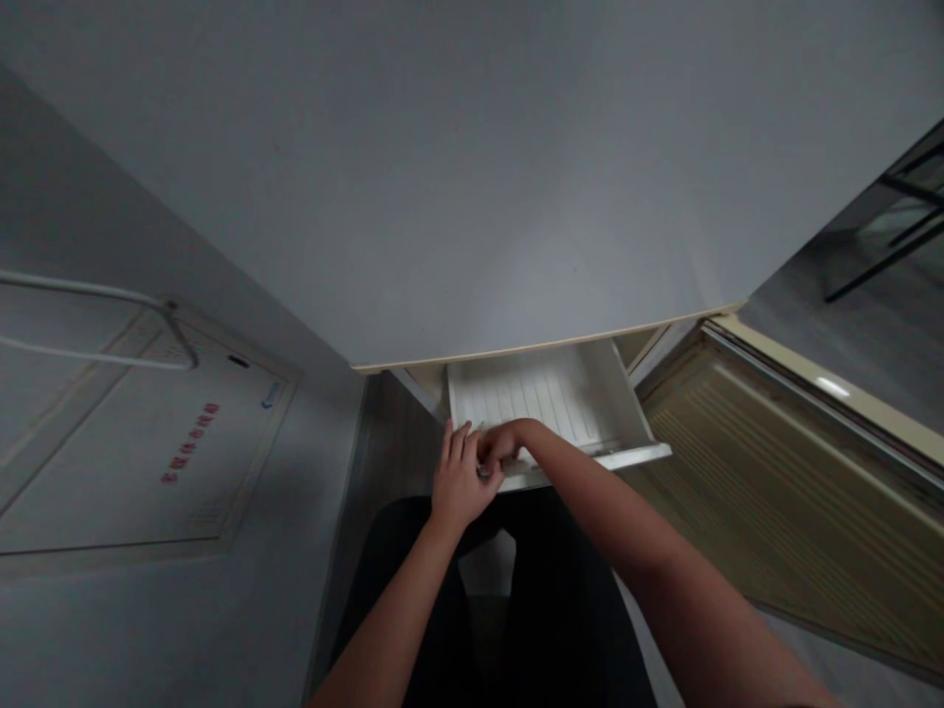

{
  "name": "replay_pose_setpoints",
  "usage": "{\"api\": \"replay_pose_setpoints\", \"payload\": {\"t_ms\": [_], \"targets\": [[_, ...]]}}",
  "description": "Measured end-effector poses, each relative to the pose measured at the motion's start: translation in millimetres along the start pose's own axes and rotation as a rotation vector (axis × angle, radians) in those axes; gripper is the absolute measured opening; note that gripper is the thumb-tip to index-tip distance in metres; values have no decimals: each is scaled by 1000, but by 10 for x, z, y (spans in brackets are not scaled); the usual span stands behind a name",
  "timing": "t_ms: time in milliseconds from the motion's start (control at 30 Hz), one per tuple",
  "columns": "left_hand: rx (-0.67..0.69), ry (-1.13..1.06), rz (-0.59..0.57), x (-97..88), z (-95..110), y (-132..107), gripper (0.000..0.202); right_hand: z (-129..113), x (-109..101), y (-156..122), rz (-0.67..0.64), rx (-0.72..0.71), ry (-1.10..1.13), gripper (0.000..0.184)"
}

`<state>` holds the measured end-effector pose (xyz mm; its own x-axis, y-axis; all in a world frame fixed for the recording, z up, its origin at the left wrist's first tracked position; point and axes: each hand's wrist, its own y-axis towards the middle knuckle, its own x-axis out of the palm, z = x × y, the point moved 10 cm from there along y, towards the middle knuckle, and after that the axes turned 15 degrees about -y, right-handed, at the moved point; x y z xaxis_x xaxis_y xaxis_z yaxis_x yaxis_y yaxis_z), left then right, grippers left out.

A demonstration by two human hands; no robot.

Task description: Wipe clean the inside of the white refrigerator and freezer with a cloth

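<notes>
A white pull-out drawer (pixel 634 454) with a ribbed bottom stands pulled out below the edge of a large pale grey panel. My left hand (pixel 461 484) is at its front left corner, fingers apart over the edge and thumb toward the front, gripping the drawer. My right hand (pixel 500 444) reaches across into the same corner, right beside the left one. Its fingers are curled and point down. A little whitish matter shows by the fingers; what they hold, if anything, is hidden.
On the right an open door (pixel 796 492) with a ribbed yellowish inner face hangs low. A wall panel (pixel 177 433) with red lettering and a white cable (pixel 95 288) are on the left. Dark chair legs (pixel 877 261) stand at far right. My knees are under the drawer front.
</notes>
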<state>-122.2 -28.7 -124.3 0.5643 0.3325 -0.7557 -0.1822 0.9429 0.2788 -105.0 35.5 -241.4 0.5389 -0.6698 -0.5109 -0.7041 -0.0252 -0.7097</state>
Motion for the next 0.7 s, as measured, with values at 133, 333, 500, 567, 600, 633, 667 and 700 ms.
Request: {"api": "replay_pose_setpoints", "payload": {"t_ms": [133,333,500,567,600,633,667,700], "targets": [[22,3,11,-4,3,-11,47,495,284,-403,-150,97,111,33],[36,11,13,5,9,-9,45,1503,501,-1237,-170,404,68,16],[23,6,6,2,18,-3,45,1579,556,-1341,-140,407,113,15],[15,11,4,1,16,-3,45,1397,547,-1169,-155,355,172,20],[13,11,3,0,15,-4,45,1271,522,-1058,-159,317,213,23],[11,10,5,-3,14,-5,46,1123,477,-941,-159,267,264,26],[13,6,7,-6,16,-5,48,959,407,-824,-151,206,325,29],[15,1,8,-8,18,-5,52,793,296,-710,-119,143,398,32]]}}
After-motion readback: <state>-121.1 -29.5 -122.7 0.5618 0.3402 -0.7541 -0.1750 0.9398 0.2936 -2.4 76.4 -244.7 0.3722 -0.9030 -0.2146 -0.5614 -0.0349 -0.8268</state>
